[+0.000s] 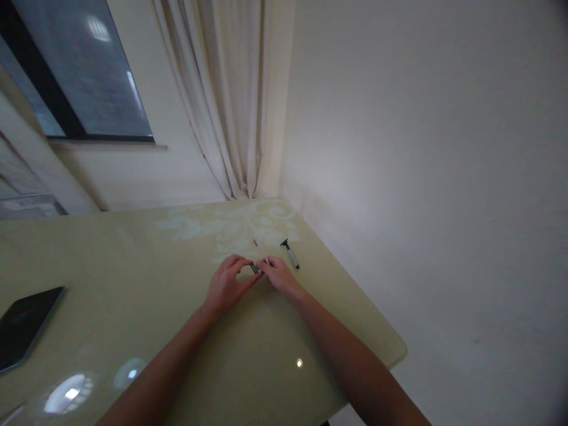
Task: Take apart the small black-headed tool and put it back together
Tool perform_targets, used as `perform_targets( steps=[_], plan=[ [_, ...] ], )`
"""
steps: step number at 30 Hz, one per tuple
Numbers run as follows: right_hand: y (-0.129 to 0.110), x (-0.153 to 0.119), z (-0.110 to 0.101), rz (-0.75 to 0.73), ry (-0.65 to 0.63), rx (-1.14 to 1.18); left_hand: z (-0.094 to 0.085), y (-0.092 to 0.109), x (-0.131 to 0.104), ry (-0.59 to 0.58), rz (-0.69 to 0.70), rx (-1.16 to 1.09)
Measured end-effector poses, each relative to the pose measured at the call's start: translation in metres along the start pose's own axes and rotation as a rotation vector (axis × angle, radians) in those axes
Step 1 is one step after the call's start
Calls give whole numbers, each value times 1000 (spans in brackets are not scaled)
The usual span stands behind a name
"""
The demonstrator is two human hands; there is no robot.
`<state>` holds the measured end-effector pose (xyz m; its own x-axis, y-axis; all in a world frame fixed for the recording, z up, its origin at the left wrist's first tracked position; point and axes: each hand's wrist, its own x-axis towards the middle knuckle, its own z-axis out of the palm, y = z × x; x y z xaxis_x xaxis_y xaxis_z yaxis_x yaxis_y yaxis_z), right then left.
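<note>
My left hand (228, 284) pinches a small dark item with pale stripes (254, 268) between thumb and fingers; its exact kind is too small to tell. Close against it, my right hand (276, 273) has its fingers closed round a thin pale stick (267, 260). A small dark tip (255, 242) shows just beyond the hands, in line with the stick; whether they are joined is unclear. Just right of my right hand lies a razor (290, 255) with a grey and black handle, its dark head pointing away from me.
The glossy pale-green table (146, 284) meets a white wall (421, 177) on the right. At the left edge lies a dark tablet-like slab (27, 324). Beige curtains (235, 106) hang behind the table beside a dark-framed window (97, 71).
</note>
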<state>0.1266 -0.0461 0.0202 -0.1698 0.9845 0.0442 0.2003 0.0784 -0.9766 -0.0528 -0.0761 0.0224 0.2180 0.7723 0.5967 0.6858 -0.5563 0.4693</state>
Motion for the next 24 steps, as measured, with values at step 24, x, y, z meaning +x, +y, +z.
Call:
perform_targets(
  steps=[24],
  plan=[
    [-37,-25,0,150,-149,567,-29,28,13,173,4,-186]
  ],
)
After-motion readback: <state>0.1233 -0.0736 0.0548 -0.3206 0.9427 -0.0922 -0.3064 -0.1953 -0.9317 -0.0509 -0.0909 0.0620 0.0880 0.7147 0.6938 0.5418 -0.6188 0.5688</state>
